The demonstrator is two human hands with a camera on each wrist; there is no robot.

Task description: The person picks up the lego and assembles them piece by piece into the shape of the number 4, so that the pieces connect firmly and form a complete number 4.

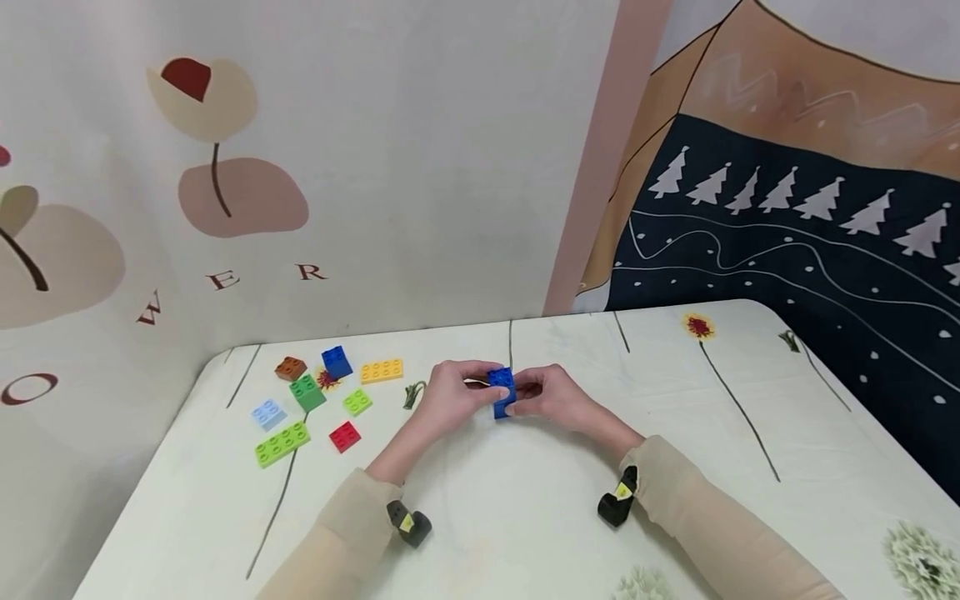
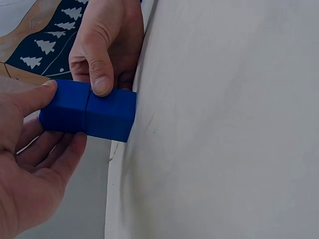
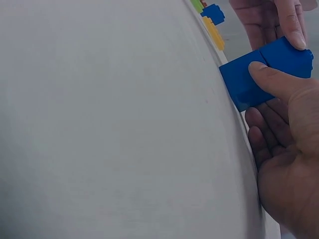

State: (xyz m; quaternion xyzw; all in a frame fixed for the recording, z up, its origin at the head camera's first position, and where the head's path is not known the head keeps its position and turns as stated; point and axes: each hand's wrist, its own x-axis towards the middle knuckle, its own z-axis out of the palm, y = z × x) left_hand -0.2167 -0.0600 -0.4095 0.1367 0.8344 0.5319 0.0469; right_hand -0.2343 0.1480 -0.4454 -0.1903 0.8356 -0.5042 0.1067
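Note:
Two blue toy building bricks are stacked one on the other at the middle of the table, with a thin seam between them. My left hand [image 1: 450,400] pinches the upper blue brick [image 1: 500,377], thumb on one side and fingers on the other. On the lower blue brick [image 3: 239,82], the thumb of my right hand [image 1: 558,400] presses near the seam, and its curled fingers lie behind or under the brick. Studs show on the upper brick's top. Whether the stack's underside touches the table cannot be told.
Loose bricks lie at the left of the flower-print table [image 1: 480,517]: brown [image 1: 290,368], another blue [image 1: 337,362], yellow [image 1: 382,371], dark green [image 1: 307,392], light blue [image 1: 268,414], red [image 1: 345,437], a long lime [image 1: 282,443] and a small lime one [image 1: 357,402]. A printed curtain [image 1: 450,167] hangs behind.

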